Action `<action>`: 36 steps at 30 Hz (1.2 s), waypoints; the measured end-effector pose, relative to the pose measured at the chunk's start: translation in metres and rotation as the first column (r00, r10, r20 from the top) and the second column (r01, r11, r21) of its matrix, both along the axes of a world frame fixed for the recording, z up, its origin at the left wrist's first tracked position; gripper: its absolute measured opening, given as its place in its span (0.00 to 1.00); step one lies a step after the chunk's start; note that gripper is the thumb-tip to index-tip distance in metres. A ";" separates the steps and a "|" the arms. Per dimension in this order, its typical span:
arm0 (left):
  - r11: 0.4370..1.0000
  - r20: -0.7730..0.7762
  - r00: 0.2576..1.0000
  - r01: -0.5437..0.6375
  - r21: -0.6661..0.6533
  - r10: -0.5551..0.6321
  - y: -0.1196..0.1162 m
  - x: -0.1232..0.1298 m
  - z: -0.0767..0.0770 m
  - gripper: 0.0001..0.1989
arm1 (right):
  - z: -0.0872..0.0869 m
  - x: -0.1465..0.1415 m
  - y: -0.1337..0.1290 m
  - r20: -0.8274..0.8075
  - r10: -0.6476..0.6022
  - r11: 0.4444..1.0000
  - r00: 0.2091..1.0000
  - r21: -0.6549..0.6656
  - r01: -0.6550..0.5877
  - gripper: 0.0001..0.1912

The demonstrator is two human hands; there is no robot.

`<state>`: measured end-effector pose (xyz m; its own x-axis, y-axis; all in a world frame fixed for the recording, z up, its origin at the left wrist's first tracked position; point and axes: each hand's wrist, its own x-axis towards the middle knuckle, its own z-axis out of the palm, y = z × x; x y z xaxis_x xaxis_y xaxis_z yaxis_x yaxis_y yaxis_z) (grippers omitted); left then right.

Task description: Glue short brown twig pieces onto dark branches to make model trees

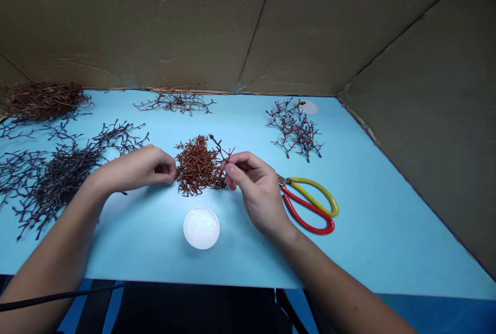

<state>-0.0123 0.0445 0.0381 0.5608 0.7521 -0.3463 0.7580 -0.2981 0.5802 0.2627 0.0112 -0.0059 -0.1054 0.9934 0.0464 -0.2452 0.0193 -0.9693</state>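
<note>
A heap of short, reddish-brown twig pieces (197, 166) lies in the middle of the blue tabletop (368, 230). My right hand (251, 189) pinches a dark branched twig (219, 146) at the heap's right edge. My left hand (139, 168) rests at the heap's left edge with its fingers curled, and whatever they may hold is hidden. Right of my right hand lie scissors with red and yellow handles (310, 205). A round white dish (201, 228) sits in front of the heap, between my hands.
Dark branching twigs (50, 184) spread across the left side, behind them a reddish-brown bundle (42, 101). More sprigs lie at the back (174, 101) and back right (294, 130), near a white disc (310, 107). Cardboard walls (135, 24) stand behind and right of the table.
</note>
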 end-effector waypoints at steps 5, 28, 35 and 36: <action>0.989 0.271 0.952 -0.141 -0.034 0.145 -0.002 -0.004 0.014 0.10 | 0.003 -0.001 -0.004 0.056 -0.004 0.998 0.998 0.056 0.001 0.10; 0.836 0.781 0.300 -0.216 -0.504 0.548 -0.037 0.072 -0.018 0.11 | 0.008 -0.009 -0.024 0.052 -0.162 0.957 0.985 0.253 0.143 0.05; 0.841 0.830 0.261 -0.387 -0.377 0.492 -0.041 0.077 -0.019 0.11 | 0.007 -0.009 -0.022 0.062 -0.167 0.955 0.984 0.260 0.146 0.06; 0.840 0.831 0.268 -0.405 -0.362 0.487 -0.041 0.077 -0.019 0.11 | 0.007 -0.009 -0.021 0.061 -0.165 0.955 0.984 0.258 0.144 0.06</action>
<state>0.0649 0.0038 0.0189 0.1486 0.9878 0.0474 -0.1830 -0.0197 0.9829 0.2536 -0.0103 0.0010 0.0344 0.9550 0.2945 -0.1411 0.2963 -0.9446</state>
